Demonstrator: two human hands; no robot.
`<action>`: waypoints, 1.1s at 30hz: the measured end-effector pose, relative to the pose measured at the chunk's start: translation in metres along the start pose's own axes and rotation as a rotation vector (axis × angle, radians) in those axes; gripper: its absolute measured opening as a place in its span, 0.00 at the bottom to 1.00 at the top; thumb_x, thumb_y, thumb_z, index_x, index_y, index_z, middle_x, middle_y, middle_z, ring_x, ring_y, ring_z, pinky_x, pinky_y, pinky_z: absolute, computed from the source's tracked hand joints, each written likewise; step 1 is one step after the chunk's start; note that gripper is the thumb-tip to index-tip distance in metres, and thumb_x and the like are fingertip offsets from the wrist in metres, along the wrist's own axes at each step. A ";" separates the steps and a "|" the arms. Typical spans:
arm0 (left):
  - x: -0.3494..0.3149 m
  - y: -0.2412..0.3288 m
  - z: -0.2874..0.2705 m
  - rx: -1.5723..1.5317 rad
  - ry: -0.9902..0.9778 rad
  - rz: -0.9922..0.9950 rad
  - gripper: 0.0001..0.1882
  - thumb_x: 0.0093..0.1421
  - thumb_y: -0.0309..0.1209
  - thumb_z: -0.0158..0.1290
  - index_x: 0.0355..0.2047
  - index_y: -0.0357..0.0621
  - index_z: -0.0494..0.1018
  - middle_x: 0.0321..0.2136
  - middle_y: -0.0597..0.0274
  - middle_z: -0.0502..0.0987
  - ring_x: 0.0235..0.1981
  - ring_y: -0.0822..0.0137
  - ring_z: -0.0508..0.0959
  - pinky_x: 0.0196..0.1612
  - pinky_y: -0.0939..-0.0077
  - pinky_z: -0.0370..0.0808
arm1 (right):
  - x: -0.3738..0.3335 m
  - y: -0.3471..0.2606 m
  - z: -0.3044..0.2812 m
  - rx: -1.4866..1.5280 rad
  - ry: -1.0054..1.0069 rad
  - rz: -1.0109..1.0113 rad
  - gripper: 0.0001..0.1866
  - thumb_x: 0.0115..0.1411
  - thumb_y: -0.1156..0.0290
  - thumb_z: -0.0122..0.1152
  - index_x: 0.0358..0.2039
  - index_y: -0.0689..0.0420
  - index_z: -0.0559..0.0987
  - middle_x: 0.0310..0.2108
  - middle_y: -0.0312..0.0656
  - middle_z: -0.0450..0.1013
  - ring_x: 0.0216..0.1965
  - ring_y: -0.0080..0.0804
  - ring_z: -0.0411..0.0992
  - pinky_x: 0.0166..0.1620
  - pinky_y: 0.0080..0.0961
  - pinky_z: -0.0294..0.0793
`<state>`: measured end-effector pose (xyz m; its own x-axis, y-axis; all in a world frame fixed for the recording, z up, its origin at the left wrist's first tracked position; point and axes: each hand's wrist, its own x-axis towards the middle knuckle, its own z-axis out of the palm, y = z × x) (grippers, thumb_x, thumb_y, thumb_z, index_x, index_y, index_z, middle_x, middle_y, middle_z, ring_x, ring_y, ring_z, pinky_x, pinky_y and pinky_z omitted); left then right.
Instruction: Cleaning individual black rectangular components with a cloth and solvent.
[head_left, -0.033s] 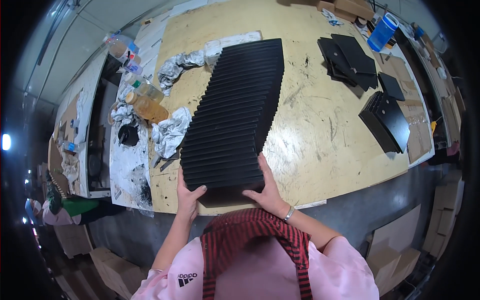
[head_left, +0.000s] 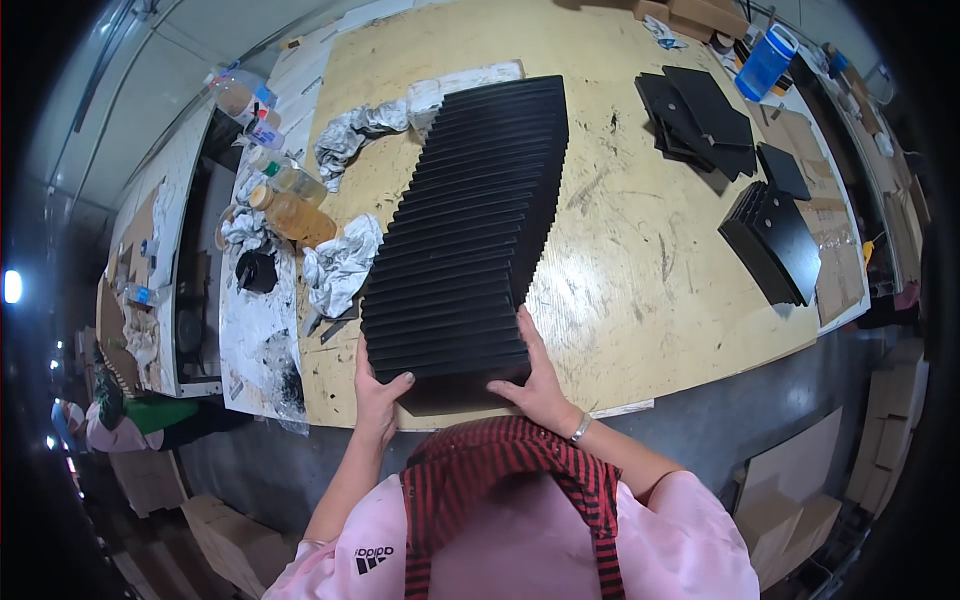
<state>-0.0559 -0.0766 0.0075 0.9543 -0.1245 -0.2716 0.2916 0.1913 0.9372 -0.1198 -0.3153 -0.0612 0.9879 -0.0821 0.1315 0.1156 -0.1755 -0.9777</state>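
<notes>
A long row of thin black panels, packed face to face and overlapping like steps, runs from the table's near edge toward its far side. My left hand holds the near left corner, its thumb on the front panel's face. Opposite it, my right hand grips the near right corner, thumb on the front face and fingers along the side. The panels' undersides and part of my left fingers are hidden.
Loose black panels and a smaller black stack lie on the right of the worktable. Crumpled rags, an amber bottle and other bottles are at the left. A blue bottle stands far right.
</notes>
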 end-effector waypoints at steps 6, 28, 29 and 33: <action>0.003 0.000 0.002 0.067 -0.046 -0.009 0.50 0.52 0.19 0.61 0.72 0.35 0.45 0.67 0.52 0.60 0.67 0.59 0.60 0.69 0.65 0.56 | 0.007 -0.007 -0.015 0.101 -0.009 0.065 0.57 0.46 0.76 0.77 0.71 0.62 0.51 0.74 0.52 0.45 0.74 0.45 0.47 0.72 0.35 0.47; 0.270 0.087 0.126 1.174 -0.398 0.675 0.22 0.61 0.34 0.59 0.54 0.38 0.74 0.58 0.50 0.74 0.62 0.54 0.72 0.65 0.66 0.65 | 0.036 -0.015 -0.032 0.087 -0.028 0.030 0.55 0.48 0.61 0.78 0.70 0.63 0.55 0.73 0.55 0.45 0.74 0.51 0.45 0.72 0.39 0.49; 0.285 0.085 0.139 1.246 -0.392 0.732 0.24 0.62 0.37 0.59 0.55 0.38 0.73 0.60 0.48 0.72 0.63 0.52 0.70 0.65 0.65 0.64 | 0.034 -0.014 -0.034 0.091 -0.016 0.033 0.55 0.48 0.61 0.78 0.70 0.63 0.55 0.73 0.55 0.45 0.74 0.51 0.45 0.72 0.39 0.49; 0.345 0.078 0.178 1.401 -0.371 0.828 0.31 0.66 0.46 0.54 0.60 0.34 0.68 0.63 0.40 0.66 0.65 0.45 0.65 0.68 0.62 0.60 | 0.025 -0.015 -0.035 0.066 -0.029 0.014 0.54 0.48 0.61 0.78 0.69 0.62 0.55 0.73 0.54 0.47 0.73 0.51 0.47 0.72 0.39 0.49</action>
<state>0.2850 -0.2783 0.0261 0.6853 -0.6890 0.2359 -0.7254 -0.6170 0.3051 -0.1003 -0.3495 -0.0375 0.9919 -0.0555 0.1141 0.1076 -0.1090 -0.9882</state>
